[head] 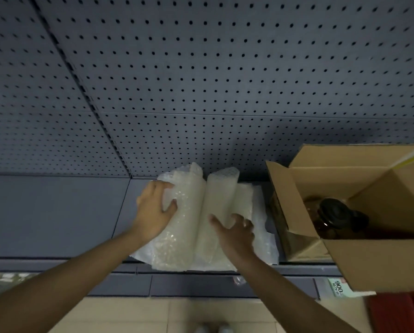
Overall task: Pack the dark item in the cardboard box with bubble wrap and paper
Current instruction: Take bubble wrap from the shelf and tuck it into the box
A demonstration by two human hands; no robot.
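Two loose rolls of bubble wrap [189,219] lie side by side on a grey shelf, on top of white paper [264,234]. My left hand [154,212] grips the left roll at its left side, thumb pressed into it. My right hand [234,233] rests spread on the right roll, fingers apart. An open cardboard box [374,260] stands at the right on the shelf. Inside it lies the dark item [335,219], a brown jar with a black lid.
A grey pegboard wall [201,80] rises behind the shelf [57,212]. A price tag [340,287] sits on the shelf's front edge under the box. Beige floor tiles [213,313] and the tips of shoes show below. Something red [398,311] is at the lower right.
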